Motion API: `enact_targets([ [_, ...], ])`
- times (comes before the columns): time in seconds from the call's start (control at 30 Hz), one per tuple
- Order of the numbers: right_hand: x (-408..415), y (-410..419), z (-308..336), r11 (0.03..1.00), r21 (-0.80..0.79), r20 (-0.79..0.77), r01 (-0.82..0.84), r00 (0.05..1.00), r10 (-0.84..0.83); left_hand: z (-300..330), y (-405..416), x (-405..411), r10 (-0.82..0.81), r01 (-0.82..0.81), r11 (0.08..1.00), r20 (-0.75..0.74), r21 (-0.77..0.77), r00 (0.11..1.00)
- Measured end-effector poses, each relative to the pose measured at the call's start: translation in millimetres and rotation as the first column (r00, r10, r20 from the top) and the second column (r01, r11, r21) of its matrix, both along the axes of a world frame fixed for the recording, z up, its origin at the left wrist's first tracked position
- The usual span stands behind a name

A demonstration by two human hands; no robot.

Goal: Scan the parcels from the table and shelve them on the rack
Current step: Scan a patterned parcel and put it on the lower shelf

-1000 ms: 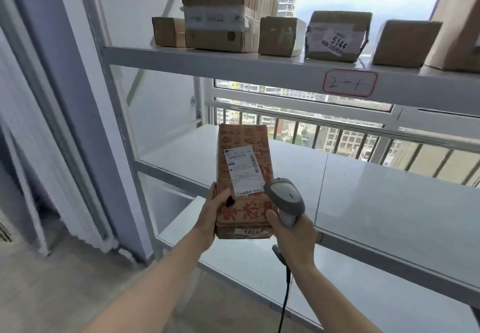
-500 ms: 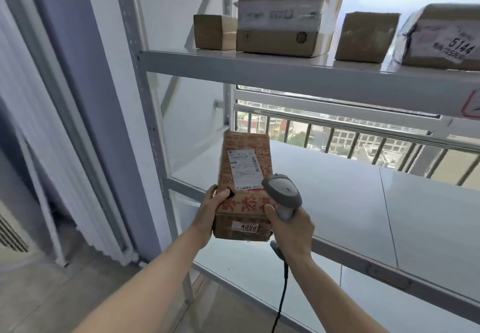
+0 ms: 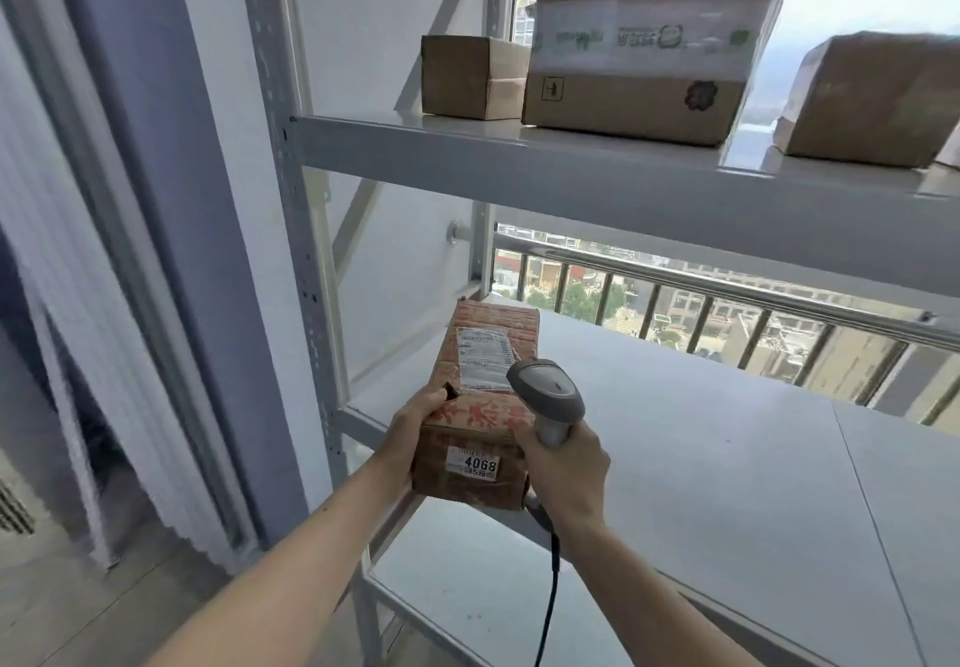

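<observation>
Head view, low centre: the left hand [image 3: 415,419] grips the left side of a brown cardboard parcel [image 3: 480,406] with a white label reading 4068. The right hand [image 3: 566,463] holds a grey scanner [image 3: 548,396] touching its right side. Beyond, the white metal rack [image 3: 519,157] carries three plain cardboard boxes [image 3: 634,42] in the upper right.

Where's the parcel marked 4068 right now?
Low centre of the head view: parcel gripped by the left hand, beside the scanner, over the middle shelf's left end.
</observation>
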State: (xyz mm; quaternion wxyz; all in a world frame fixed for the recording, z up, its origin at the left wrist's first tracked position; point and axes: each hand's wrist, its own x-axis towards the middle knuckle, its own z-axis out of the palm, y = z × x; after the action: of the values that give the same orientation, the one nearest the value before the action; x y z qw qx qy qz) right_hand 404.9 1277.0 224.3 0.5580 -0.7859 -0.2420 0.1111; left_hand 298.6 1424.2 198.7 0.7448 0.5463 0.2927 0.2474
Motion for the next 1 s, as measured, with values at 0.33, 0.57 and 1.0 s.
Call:
enact_targets([
  [0.33,3.8,68.8,-3.5,0.999,-0.016,-0.005,0.042,0.999,-0.042,1.3,77.8,11.0,-0.025,0.024,0.999,-0.041,-0.041,0.999],
  [0.57,-14.3,117.3,-6.9,0.993,-0.029,-0.001,0.118,0.993,-0.118,6.6,131.4,6.9,-0.084,0.08,0.996,-0.088,-0.039,0.993],
  [1.0,-41.2,152.5,-11.8,0.973,-0.015,-0.006,0.23,0.973,-0.23,0.8,177.1,2.3,-0.139,0.136,0.99,-0.099,-0.031,0.985],
])
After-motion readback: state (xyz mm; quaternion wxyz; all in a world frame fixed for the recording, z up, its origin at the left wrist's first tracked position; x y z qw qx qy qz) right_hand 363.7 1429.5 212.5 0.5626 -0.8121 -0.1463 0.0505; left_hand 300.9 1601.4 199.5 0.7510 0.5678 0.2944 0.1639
